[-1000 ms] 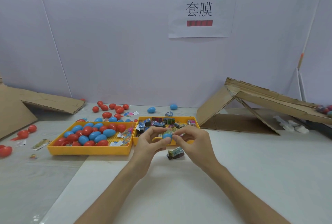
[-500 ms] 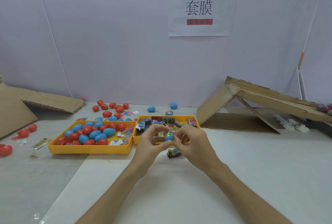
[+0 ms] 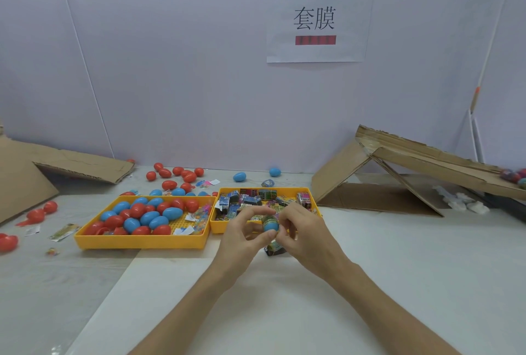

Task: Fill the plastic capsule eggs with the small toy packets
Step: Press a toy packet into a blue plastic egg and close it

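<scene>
A blue egg half [image 3: 270, 224] with a toy packet sticking out of its top is held in front of me above the table. My left hand [image 3: 242, 238] pinches it from the left and my right hand [image 3: 304, 233] pinches it from the right. Below the hands a second toy packet [image 3: 274, 249] lies on the table. A yellow tray [image 3: 142, 242] on the left holds several red and blue eggs. Behind my hands, another yellow tray [image 3: 311, 198] is filled with several toy packets.
Loose red eggs [image 3: 176, 173] and blue eggs [image 3: 239, 176] lie behind the trays. Folded cardboard [image 3: 398, 172] stands at the right, flat cardboard [image 3: 71, 166] at the left. More red eggs [image 3: 37, 215] and packets lie far left. A paper sign [image 3: 316, 20] hangs on the wall.
Both hands have stayed together on the blue egg half and drifted slightly. The fingers shifted around the packet at the egg's top.
</scene>
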A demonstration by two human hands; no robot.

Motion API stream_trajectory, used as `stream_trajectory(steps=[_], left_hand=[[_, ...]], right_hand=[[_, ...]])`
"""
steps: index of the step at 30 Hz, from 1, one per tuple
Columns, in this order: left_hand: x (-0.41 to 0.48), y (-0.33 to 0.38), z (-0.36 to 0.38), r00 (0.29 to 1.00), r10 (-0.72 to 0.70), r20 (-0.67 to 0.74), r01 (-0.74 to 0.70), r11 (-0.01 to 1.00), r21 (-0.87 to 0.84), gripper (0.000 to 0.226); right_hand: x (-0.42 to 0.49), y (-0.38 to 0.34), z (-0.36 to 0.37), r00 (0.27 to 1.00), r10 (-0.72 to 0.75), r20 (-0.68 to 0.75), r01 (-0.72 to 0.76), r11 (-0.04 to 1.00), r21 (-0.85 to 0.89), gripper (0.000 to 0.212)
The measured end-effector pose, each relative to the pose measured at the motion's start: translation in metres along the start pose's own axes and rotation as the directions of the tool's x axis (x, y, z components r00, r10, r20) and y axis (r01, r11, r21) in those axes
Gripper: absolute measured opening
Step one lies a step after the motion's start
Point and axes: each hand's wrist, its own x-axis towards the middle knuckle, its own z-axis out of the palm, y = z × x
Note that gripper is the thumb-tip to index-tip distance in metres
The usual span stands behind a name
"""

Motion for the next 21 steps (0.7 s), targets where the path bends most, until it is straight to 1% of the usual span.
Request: stream_trajectory(steps=[5, 7, 10, 12, 14, 16, 18, 21], left_hand=[[-0.001, 0.002, 0.000, 0.999, 0.033, -0.011, -0.033, 0.999, 0.002, 0.037], [0.000, 0.002, -0.001, 1.000, 0.023, -0.006, -0.023, 0.999, -0.023, 0.033], [0.002, 0.001, -0.003, 1.000, -0.012, -0.017, 0.010, 0.997, -0.075, 0.028], [0.003, 0.001, -0.003, 1.000, -0.023, -0.016, 0.022, 0.994, -0.112, 0.033], [0.003, 0.001, -0.004, 1.000, -0.028, -0.007, 0.027, 0.987, -0.159, 0.037], [0.003, 0.001, -0.007, 0.999, -0.040, 0.007, 0.040, 0.976, -0.212, 0.041], [0.004, 0.000, -0.008, 0.998, -0.060, 0.026, 0.065, 0.964, -0.257, 0.043], [0.004, 0.001, -0.008, 0.997, -0.062, 0.054, 0.075, 0.955, -0.285, 0.044]], right_hand=[[-0.002, -0.002, 0.003, 0.999, -0.033, 0.000, 0.033, 0.999, 0.005, 0.012], [-0.002, -0.002, 0.006, 0.999, -0.027, -0.029, 0.027, 0.999, 0.021, 0.012], [-0.001, 0.000, 0.009, 0.994, 0.028, -0.101, -0.018, 0.995, 0.099, 0.013], [0.001, 0.000, 0.010, 0.983, 0.108, -0.148, -0.075, 0.973, 0.217, 0.015], [0.002, 0.003, 0.010, 0.959, 0.246, -0.142, -0.175, 0.906, 0.386, 0.013], [0.004, 0.007, 0.008, 0.929, 0.355, -0.102, -0.258, 0.823, 0.506, 0.012], [0.005, 0.011, 0.004, 0.913, 0.407, -0.029, -0.317, 0.752, 0.577, 0.009], [0.006, 0.011, 0.001, 0.902, 0.426, 0.073, -0.370, 0.672, 0.642, 0.008]])
